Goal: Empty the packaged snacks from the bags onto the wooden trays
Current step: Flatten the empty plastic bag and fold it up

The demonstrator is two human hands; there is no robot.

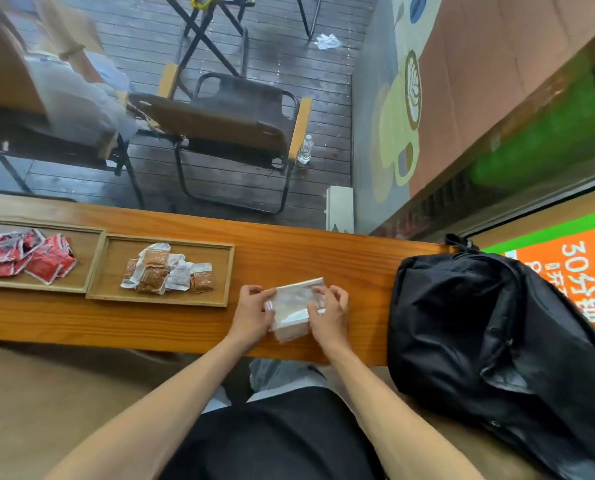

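A clear plastic zip bag (293,306) lies flat on the wooden counter (289,251), between my two hands. My left hand (252,313) grips its left edge with curled fingers. My right hand (329,311) pinches its right side near the top. Left of the bag stands a wooden tray (116,252) holding several brown and white snack packets (166,271). Further left, a second wooden tray (84,237) holds several red snack packets (26,256). The bag looks empty, though its contents are hard to tell.
A large black backpack (490,341) sits on the counter's right end, close to my right hand. Beyond the counter are folding chairs (226,126) on a dark deck, with a water bottle (305,148) on the floor.
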